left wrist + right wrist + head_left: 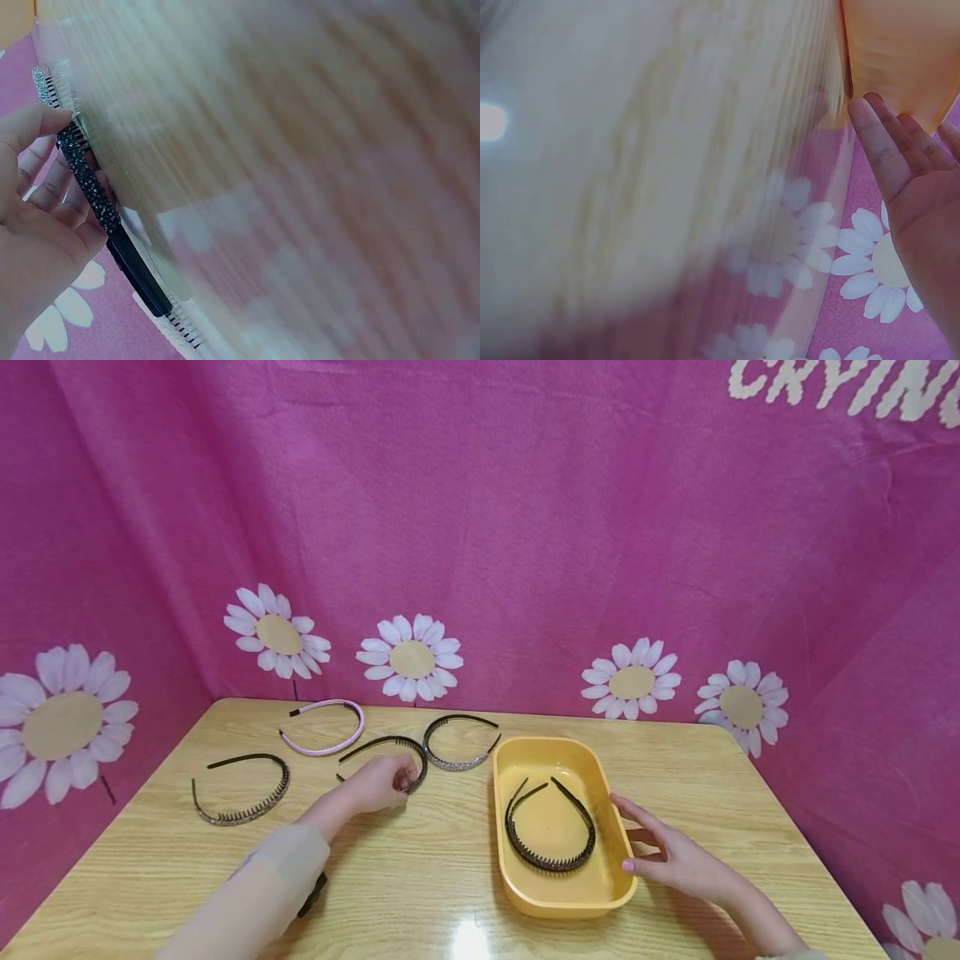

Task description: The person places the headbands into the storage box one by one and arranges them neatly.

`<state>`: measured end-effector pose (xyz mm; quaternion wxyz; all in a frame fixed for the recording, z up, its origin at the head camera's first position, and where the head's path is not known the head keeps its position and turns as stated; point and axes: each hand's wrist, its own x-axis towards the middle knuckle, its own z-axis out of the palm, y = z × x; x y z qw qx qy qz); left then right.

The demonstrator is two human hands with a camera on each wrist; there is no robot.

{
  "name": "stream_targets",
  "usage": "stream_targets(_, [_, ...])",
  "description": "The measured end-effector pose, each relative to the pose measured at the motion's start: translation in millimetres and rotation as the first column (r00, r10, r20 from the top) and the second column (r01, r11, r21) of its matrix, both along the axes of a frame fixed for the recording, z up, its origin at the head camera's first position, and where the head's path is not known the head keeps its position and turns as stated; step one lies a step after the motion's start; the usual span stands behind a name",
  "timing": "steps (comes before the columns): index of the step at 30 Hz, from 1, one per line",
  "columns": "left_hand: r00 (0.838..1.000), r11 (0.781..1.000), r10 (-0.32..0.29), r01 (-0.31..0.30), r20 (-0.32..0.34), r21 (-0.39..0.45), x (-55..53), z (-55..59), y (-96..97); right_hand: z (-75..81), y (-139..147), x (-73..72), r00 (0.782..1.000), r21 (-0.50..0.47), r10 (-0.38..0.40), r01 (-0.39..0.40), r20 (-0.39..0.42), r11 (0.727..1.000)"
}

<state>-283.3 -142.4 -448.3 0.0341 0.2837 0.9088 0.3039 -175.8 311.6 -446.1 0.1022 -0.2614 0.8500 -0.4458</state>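
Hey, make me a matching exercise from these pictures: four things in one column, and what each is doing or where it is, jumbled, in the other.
Column one:
1. Left hand
2. Right hand
3. Lilac headband
4. Yellow tub

Column two:
A. Lies near the back edge of the wooden table
B. Has at least one black toothed headband inside
C. Grips a glittery black headband
D. Touches the tub's side with its fingers

Right pairs: 1-C, 2-D, 3-A, 4-B
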Motion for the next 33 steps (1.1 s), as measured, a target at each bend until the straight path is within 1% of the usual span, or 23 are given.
stream_targets(3, [1.0,1.0,-0.018,0.018,0.006,0.01,3.0,1.4,-1.5,-0.1,0,-0.1,1.0,-0.001,-0.002,0.002,0.001,1.0])
stream_targets(9, [0.999,0.999,-0.035,0.034,0.025,0.024,7.9,3.2,-3.4,0.9,1,0.3,0.999,-0.011,0.03,-0.031,-0.03,0.999])
stream_targets(16, [0.997,0.997,-0.075,0.075,-0.012,0.009,12.3,3.3,-6.9,3.2,0,1.0,0.999,-0.012,0.025,-0.025,-0.02,1.0])
stream_targets(22, [0.994,0.994,-0.108,0.108,-0.028,-0.009,16.6,3.0,-8.4,3.1,0,1.0,1.0,-0.006,0.021,-0.021,-0.017,1.0])
stream_targets(27, [0.993,0.993,-0.116,0.116,-0.035,-0.013,21.5,5.8,-8.7,2.4,0,1.0,1.0,0.001,0.014,-0.014,-0.023,1.0])
stream_targets(33, [0.994,0.995,-0.101,0.1,-0.04,-0.021,26.3,9.1,-9.6,3.5,0,1.3,1.0,0.011,0.014,-0.014,-0.025,1.0])
